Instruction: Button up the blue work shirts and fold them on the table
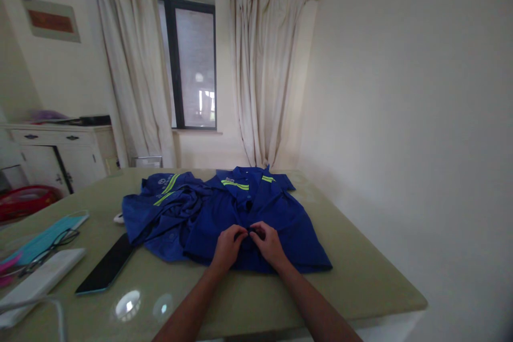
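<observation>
A dark blue work shirt [288, 224] with yellow-green stripes lies spread on the table, its collar toward the window. My left hand [230, 246] and my right hand [267, 243] meet over the lower middle of its front opening. Both hands are closed in a pinch on the shirt's front edges, fingertips almost touching. Whether a button sits between the fingers is hidden. Left of this shirt, a second blue work garment [172, 219] with similar stripes lies crumpled, touching it.
On the table's [352, 278] left side lie a black phone [106, 267], a white flat box [44, 280], a light blue face mask [48, 238], glasses [60, 240] and a pale cable [60, 310]. A wall [401, 117] borders the right side.
</observation>
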Tool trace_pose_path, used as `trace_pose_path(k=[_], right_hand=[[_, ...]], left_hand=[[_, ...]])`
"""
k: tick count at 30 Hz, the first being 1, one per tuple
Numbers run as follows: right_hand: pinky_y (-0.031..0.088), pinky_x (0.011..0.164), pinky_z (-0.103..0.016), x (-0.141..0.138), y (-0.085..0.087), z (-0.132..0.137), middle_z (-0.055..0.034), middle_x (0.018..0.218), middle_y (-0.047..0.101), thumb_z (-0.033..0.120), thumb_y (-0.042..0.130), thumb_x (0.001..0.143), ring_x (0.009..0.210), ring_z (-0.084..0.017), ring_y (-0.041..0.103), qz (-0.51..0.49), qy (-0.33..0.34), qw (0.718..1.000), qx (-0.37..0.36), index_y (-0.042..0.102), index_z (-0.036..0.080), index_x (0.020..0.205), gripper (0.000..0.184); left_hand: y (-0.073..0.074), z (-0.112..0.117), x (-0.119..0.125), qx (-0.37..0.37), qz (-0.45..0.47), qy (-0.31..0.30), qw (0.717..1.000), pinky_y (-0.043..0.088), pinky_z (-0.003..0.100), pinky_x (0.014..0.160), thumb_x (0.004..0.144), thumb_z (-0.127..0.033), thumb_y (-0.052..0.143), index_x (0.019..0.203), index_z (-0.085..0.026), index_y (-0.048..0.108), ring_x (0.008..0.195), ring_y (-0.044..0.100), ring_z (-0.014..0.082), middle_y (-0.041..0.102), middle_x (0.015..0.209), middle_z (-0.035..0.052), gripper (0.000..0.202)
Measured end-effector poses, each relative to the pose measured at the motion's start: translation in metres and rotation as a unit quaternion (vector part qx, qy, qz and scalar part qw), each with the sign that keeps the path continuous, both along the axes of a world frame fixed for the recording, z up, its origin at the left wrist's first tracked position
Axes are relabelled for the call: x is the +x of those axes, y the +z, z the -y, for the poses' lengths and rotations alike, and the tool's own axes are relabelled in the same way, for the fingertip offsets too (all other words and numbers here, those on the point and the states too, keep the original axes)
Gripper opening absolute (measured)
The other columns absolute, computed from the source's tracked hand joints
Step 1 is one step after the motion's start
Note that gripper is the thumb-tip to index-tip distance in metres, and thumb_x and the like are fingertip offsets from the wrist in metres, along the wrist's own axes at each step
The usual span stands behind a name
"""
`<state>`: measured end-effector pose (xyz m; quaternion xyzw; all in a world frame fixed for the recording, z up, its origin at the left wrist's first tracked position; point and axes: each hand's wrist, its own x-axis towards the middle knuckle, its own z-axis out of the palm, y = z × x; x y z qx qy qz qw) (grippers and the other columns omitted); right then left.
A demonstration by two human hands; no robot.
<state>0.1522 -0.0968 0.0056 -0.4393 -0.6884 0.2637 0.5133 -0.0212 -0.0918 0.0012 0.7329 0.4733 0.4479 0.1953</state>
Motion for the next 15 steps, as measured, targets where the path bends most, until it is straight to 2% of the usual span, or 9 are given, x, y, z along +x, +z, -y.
trace_pose_path(k=[4,7,11,15], right_hand=[[0.056,0.083,-0.034,-0.008,0.004,0.006,-0.0046,0.093,0.077,0.019,0.062,0.080,0.088,-0.023,0.072,0.031,-0.022,0.999,0.020,0.073,0.021,0.099,0.022],[0.055,0.085,-0.034,-0.010,0.005,0.010,-0.0045,0.096,0.077,0.017,0.060,0.079,0.091,-0.023,0.072,0.039,-0.024,0.999,0.015,0.072,0.021,0.100,0.025],[0.055,0.087,-0.034,-0.007,0.004,0.011,-0.0042,0.097,0.076,0.013,0.057,0.077,0.094,-0.022,0.071,0.022,-0.002,1.000,0.019,0.070,0.021,0.103,0.029],[0.054,0.084,-0.034,-0.003,0.004,0.011,-0.0044,0.094,0.075,0.015,0.058,0.080,0.091,-0.022,0.071,-0.002,0.019,1.000,0.011,0.070,0.020,0.099,0.023]], left_hand=[[-0.001,0.008,0.005,0.000,0.010,0.023,1.000,0.050,0.033,0.081,0.090,-0.026,0.056,0.088,-0.023,0.071,0.086,0.070,0.0214,0.076,0.090,0.0030,0.016],[-0.003,0.011,0.009,-0.035,0.043,0.031,0.998,0.050,0.034,0.079,0.088,-0.031,0.056,0.086,-0.022,0.072,0.084,0.070,0.0223,0.076,0.086,0.0038,0.018],[-0.003,0.005,0.008,-0.085,0.075,0.001,0.994,0.051,0.033,0.074,0.083,-0.037,0.060,0.082,-0.019,0.074,0.077,0.070,0.0221,0.077,0.079,0.0041,0.023],[0.001,-0.002,-0.001,-0.111,0.090,-0.045,0.989,0.053,0.032,0.073,0.079,-0.045,0.064,0.081,-0.017,0.076,0.076,0.070,0.0216,0.077,0.077,0.0046,0.030]])
